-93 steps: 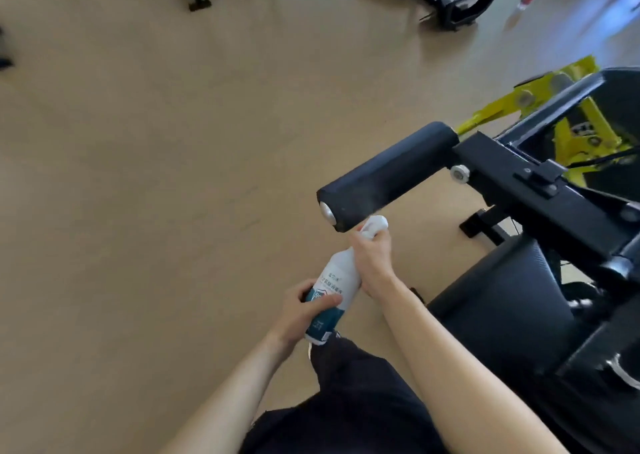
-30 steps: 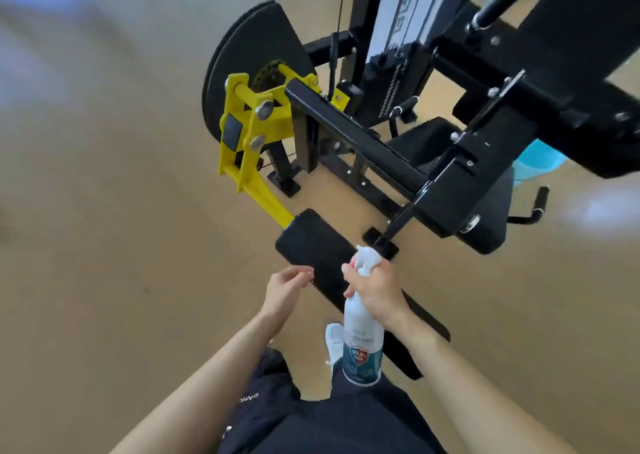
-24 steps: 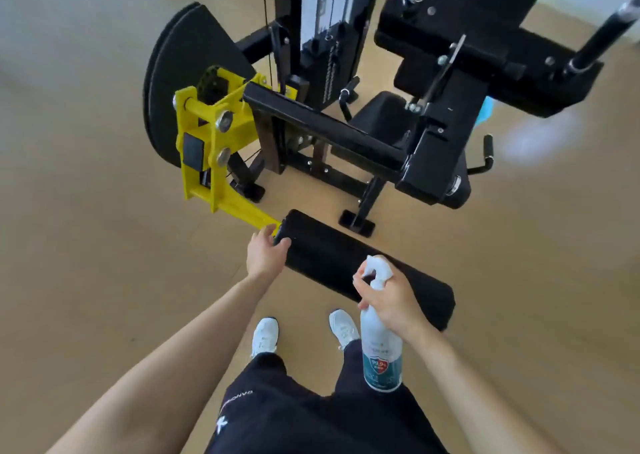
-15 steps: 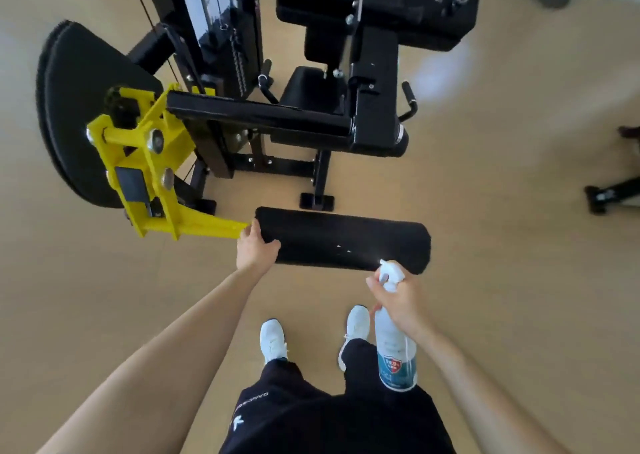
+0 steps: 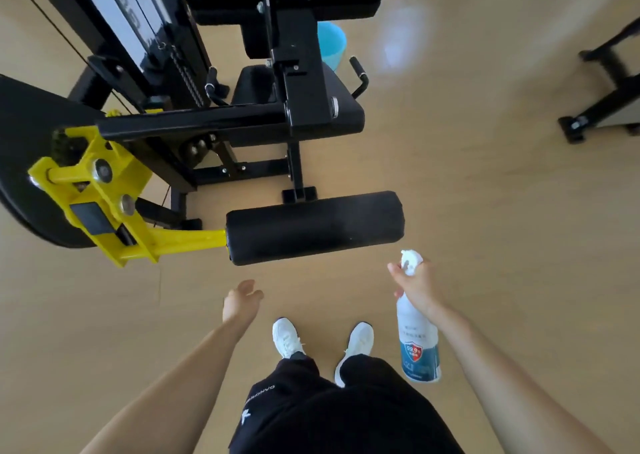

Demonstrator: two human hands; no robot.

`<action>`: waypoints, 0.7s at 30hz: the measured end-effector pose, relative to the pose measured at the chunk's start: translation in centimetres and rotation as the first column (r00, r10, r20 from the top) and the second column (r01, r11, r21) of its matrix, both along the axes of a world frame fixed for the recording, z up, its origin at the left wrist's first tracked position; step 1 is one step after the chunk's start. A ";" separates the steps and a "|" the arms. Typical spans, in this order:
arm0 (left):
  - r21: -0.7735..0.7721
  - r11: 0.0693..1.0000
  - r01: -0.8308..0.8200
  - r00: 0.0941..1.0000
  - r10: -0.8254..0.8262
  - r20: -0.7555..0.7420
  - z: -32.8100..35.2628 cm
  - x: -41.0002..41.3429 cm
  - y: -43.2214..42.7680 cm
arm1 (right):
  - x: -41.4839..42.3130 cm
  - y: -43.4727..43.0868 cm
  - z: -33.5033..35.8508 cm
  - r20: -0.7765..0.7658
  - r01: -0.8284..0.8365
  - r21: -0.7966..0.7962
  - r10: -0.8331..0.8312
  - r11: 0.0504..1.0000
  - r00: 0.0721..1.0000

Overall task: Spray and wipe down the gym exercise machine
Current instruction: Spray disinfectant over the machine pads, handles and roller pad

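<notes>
A black padded roller point(image 5: 313, 227) sticks out sideways from a yellow arm point(image 5: 114, 208) of the black gym machine point(image 5: 242, 118). My right hand point(image 5: 415, 285) grips the neck of a white spray bottle point(image 5: 417, 336) with a blue label, just below and to the right of the roller's free end, nozzle near my fingers. My left hand point(image 5: 240, 301) hangs empty with relaxed fingers, a short way below the roller's left end and touching nothing. No cloth is in view.
A black seat pad point(image 5: 332, 107) and frame stand behind the roller. A light blue bucket point(image 5: 330, 47) sits on the floor behind the machine. The foot of another machine point(image 5: 602, 107) is at the far right. My white shoes point(image 5: 322, 341) stand on the tan floor.
My left hand has let go of the roller's left end and dropped back toward me. My right hand with the bottle has pulled slightly away from the roller's right end.
</notes>
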State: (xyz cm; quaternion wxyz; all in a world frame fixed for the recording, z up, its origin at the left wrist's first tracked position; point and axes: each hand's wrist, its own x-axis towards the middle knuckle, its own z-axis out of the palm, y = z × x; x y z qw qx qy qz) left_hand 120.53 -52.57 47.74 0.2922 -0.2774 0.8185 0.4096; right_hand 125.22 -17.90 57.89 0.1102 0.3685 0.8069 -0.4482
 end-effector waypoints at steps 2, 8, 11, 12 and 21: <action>0.038 0.999 -0.038 0.998 0.040 -0.054 0.9 -0.7 0.7 | 0.2 1.0 -0.8 0.009 -0.015 0.009 0.015 1.000 1.000; 0.069 0.991 -0.113 0.968 0.125 -0.216 3.1 -3.3 0.5 | -0.1 1.7 -3.0 0.014 -0.085 -0.051 0.086 0.995 0.996; 0.027 0.996 -0.085 0.962 0.089 -0.257 2.8 -4.3 -0.7 | 0.3 0.5 -2.9 0.081 -0.093 -0.051 0.096 0.994 0.992; 0.007 0.998 -0.058 0.962 0.058 -0.267 2.6 -4.6 -1.0 | 0.6 0.3 -2.8 0.084 -0.096 -0.062 0.101 0.993 0.991; -0.256 0.862 0.438 0.844 -0.492 -0.212 2.1 -11.4 -3.5 | 3.8 -5.8 -1.4 0.079 -0.095 -0.049 0.099 0.994 0.992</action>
